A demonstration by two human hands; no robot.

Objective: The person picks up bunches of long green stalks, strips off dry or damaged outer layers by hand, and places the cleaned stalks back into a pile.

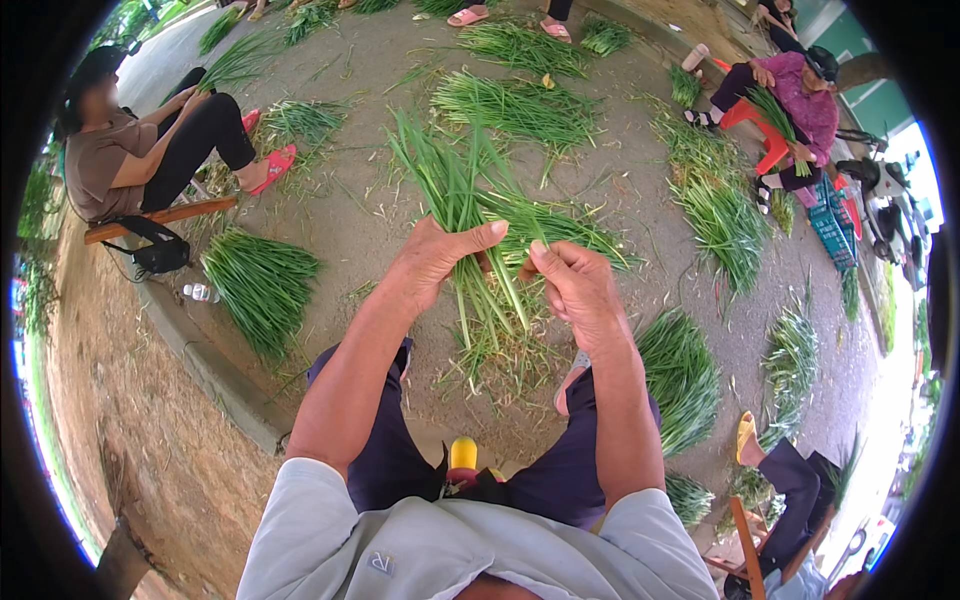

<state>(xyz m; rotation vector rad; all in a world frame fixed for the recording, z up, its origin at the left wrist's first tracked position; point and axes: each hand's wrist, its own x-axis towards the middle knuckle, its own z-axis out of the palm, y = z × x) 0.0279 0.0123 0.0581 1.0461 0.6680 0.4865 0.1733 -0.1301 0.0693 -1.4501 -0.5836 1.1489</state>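
My left hand [442, 255] is closed around a bunch of long green chives [450, 187], its thumb stretched across the stems. The pale stem ends hang below the fist, and the leaves point away from me. Just to the right, my right hand [574, 281] pinches a green leaf [534, 229] between thumb and forefinger. Behind both hands lies a heap of loose chives [577, 229] on the pavement. Trimmed straw-coloured scraps [495, 367] are scattered on the ground between my feet.
Chive piles lie at left [259, 289], right [679, 382] and ahead [517, 109]. A plastic bottle [201, 292] rests by the concrete kerb [214, 379]. Seated people, one at left [112, 157] and one at right [806, 112], hold chives. A teal crate [832, 225] stands at right.
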